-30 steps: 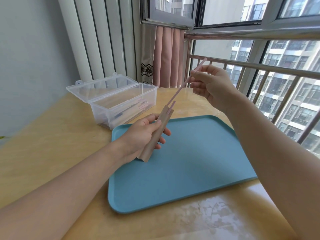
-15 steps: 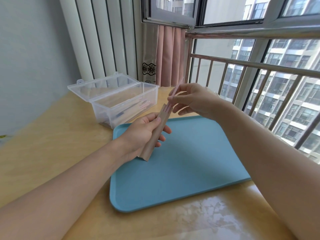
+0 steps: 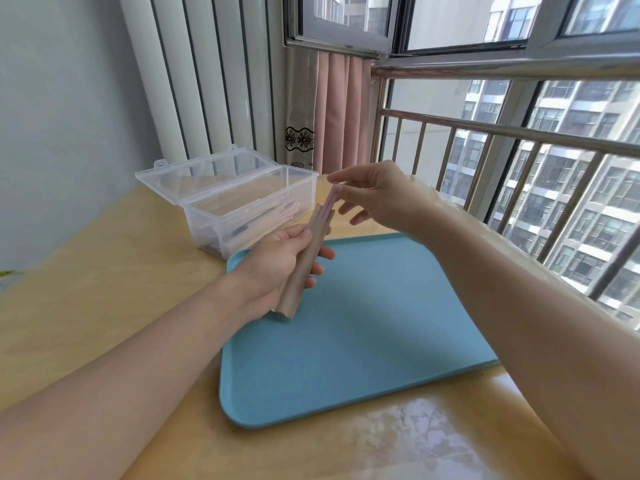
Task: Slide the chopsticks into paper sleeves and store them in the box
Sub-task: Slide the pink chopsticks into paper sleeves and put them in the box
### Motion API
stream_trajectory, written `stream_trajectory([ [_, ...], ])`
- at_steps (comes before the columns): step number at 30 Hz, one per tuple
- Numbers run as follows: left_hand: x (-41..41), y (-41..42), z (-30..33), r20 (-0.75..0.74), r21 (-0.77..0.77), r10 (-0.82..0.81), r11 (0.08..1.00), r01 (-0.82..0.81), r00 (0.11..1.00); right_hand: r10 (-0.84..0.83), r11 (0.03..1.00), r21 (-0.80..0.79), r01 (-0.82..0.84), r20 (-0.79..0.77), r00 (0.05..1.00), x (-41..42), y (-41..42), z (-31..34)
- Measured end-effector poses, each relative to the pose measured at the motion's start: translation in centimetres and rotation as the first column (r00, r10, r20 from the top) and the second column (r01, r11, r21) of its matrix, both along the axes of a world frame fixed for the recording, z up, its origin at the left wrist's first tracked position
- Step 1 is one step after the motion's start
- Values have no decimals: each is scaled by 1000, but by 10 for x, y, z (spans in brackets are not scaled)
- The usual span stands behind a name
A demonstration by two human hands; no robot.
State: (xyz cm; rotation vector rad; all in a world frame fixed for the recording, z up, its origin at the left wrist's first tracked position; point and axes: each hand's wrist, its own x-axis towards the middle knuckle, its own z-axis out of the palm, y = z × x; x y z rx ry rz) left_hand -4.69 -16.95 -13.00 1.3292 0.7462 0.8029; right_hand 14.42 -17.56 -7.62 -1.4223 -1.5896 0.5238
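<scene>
Above the near-left corner of the blue tray (image 3: pixel 363 341), your left hand (image 3: pixel 277 268) wraps its fingers and thumb around a brown paper sleeve (image 3: pixel 304 268), held tilted with its open mouth up and away from you, toward the clear box (image 3: pixel 242 209). Pink chopsticks (image 3: pixel 328 204) stand out of that mouth; only a short stretch of them shows, and their long axis runs in line with the sleeve, lower-left to upper-right. Your right hand (image 3: pixel 377 199) sits at their top end, thumb and forefinger pinching the tips, remaining fingers spread loose. The coming push turns on this alignment: the right hand lies up and to the right of the sleeve mouth, directly on the axis, so the stroke should run straight down that line toward the left palm. The left hand is the nearer to the box, which sits just beyond the tray's far-left corner, lid hinged open, with what look like sleeved pairs already lying inside. Compared with one second ago, the right hand has dropped from high near the railing to just above the sleeve, and most of the chopsticks' length has gone inside; half a second ago more pink was showing than now. The left hand and sleeve have hardly moved. Judgement: insertion is nearly complete, and storing this pair in the box is not yet done.
</scene>
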Motion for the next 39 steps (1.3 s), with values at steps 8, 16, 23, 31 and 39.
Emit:
stream_trajectory([
  [8,0,1,4,42,-21,20,1000,-19,999,135,982,-115,-148,-116,984,-11,-3,-7],
  [16,-6,7,18,-57,69,78,995,-74,995,92,978,-122,-168,-472,877,-22,1,-14],
  [23,-56,52,27,-213,931,852,325,-164,478,-101,994,-61,92,-832,545,5,13,-2],
  [31,-82,89,1,-386,863,721,502,-50,575,-227,974,-172,149,-778,585,-36,98,56],
  [39,-150,110,9,-408,743,538,665,-74,737,-339,909,-66,412,456,823,-53,150,20],
])
